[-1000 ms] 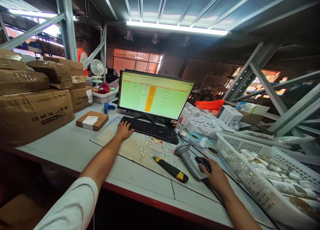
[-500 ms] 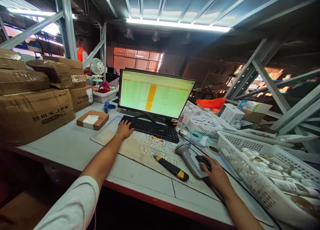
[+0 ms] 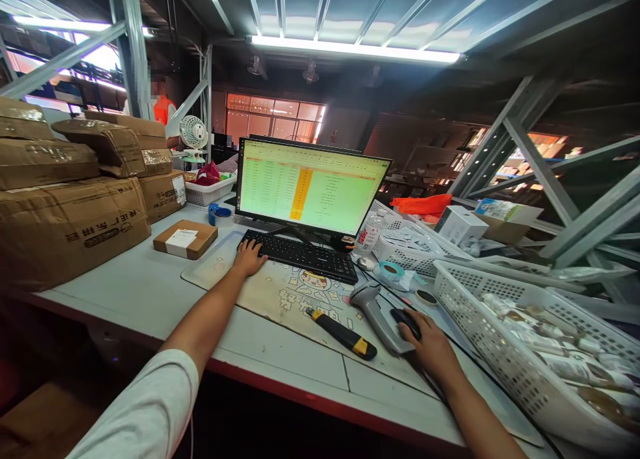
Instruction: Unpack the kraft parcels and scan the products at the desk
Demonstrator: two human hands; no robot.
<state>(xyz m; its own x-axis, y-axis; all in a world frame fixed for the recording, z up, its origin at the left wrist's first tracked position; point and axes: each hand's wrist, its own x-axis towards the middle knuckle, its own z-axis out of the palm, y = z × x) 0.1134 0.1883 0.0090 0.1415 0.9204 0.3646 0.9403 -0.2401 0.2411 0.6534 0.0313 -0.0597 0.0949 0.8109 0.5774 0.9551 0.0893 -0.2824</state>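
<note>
My left hand [image 3: 250, 258] rests on the left end of a black keyboard [image 3: 305, 256], its fingers stretched over the keys. Over a black computer mouse [image 3: 407, 322] lies my right hand [image 3: 431, 342], its fingers curved around the mouse's body. Just left of the mouse is a grey barcode scanner [image 3: 377, 316], lying on its side. A black and yellow utility knife [image 3: 343, 332] lies on the printed desk mat [image 3: 270, 299]. Behind the keyboard, a monitor [image 3: 345, 186] shows a spreadsheet with one orange column.
Cardboard boxes [image 3: 70, 226] are stacked at left, with a small flat box [image 3: 200, 240] nearer the mat. A white perforated basket [image 3: 470, 312] with packed items stands at right. Rolls of tape [image 3: 393, 270] and a plastic bottle [image 3: 369, 236] sit by the monitor. A person in an orange vest [image 3: 161, 109] is behind.
</note>
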